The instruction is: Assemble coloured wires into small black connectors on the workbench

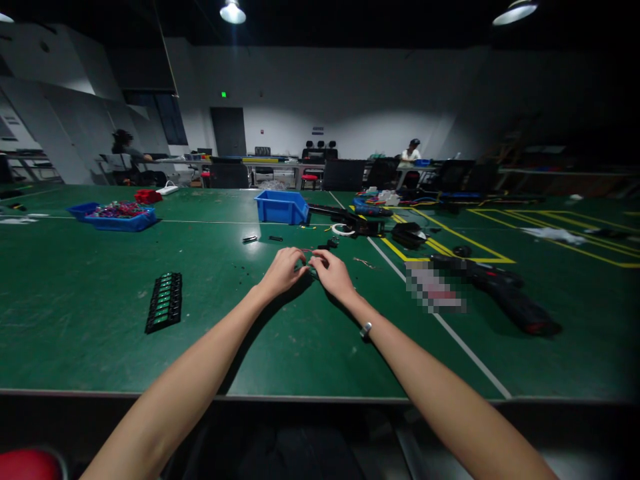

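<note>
My left hand (285,270) and my right hand (333,273) meet low over the green table (300,353), thumbs and fingers pinched close together. A thin reddish wire (307,251) arcs between them; its ends are hidden by the fingers. Just beyond my right hand lie small black parts (330,244). A short black piece (275,238) and a small shiny piece (249,239) rest farther off, past my left hand. Loose thin wires (365,263) lie to the right of my right hand. To the left, a black holder (165,301) carries a row of several green strips.
A blue bin (281,208) stands beyond my hands. Far left sits a blue tray (125,223) of coloured wires beside a red object (148,196). Black tool-like items (360,223) lie behind; a black power tool (505,290) lies right. Two people sit in the background.
</note>
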Motion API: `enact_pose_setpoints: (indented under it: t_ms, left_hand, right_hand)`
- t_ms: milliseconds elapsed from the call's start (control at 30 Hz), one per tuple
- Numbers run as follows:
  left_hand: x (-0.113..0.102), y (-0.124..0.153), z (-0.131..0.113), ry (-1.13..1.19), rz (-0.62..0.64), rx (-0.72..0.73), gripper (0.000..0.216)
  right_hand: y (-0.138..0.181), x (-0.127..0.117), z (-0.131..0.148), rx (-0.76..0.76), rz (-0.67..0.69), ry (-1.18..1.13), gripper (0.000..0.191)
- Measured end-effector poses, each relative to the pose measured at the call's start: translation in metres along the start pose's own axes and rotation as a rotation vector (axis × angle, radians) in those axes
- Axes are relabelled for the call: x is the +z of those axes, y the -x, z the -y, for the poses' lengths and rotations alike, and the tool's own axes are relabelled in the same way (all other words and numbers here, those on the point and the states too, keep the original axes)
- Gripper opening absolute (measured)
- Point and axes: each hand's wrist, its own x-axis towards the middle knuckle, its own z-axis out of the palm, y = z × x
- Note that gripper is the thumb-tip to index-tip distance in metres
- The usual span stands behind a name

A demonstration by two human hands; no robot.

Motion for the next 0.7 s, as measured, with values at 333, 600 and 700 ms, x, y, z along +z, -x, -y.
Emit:
enact_pose_setpoints:
  t_ms: [333, 600, 700]
  left_hand:
    - [-0.002, 0.0, -0.021, 0.082, -0.062, 0.018, 0.018]
    - [-0.003, -0.001, -0.028, 0.112, -0.086, 0.046, 0.022]
    - [-0.002, -0.001, -0.028, 0.123, -0.078, 0.004, 0.016]
  right_hand:
    - [-0.003, -0.006, 0.009, 0.016, 0.086, -0.154, 0.034]
    - [-0.009, -0.018, 0.011, 0.001, 0.097, -0.215, 0.034]
    - [-0.01, -0.022, 0.011, 0.015, 0.092, -0.22, 0.031]
